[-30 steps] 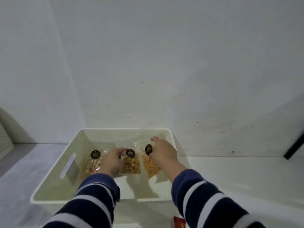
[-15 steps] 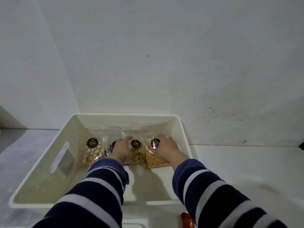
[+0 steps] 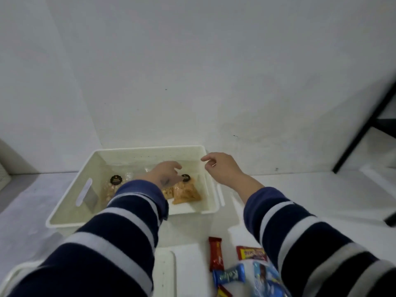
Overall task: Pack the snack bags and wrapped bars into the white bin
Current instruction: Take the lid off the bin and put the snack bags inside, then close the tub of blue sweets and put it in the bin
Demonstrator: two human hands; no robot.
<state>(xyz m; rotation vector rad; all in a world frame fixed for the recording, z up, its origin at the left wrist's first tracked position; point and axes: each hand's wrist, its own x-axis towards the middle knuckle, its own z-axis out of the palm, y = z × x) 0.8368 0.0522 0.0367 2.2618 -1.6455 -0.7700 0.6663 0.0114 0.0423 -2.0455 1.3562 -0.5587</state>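
The white bin [image 3: 132, 151] stands against the wall and holds clear snack bags with black round labels: a nut bag [image 3: 114, 185] on the left and a bag of orange sticks [image 3: 187, 192] on the right. A middle bag is mostly hidden under my left arm. My left hand [image 3: 166, 174] hovers inside the bin over the bags with loosely curled fingers, holding nothing. My right hand [image 3: 222, 167] is lifted above the bin's right rim, fingers relaxed and empty. Wrapped bars lie on the table near me: a red bar [image 3: 216, 256], a blue one [image 3: 228, 275], a red-yellow one [image 3: 251, 253].
A second white container [image 3: 169, 273] sits at the bottom edge under my left sleeve. A blue-white packet [image 3: 265, 277] lies beside the bars. A black frame leg [image 3: 364, 129] slants at the right. The wall is close behind the bin.
Both hands have let go of the bags; my right hand has risen out of the bin to its right rim. The camera has tilted down, showing the bars near me.
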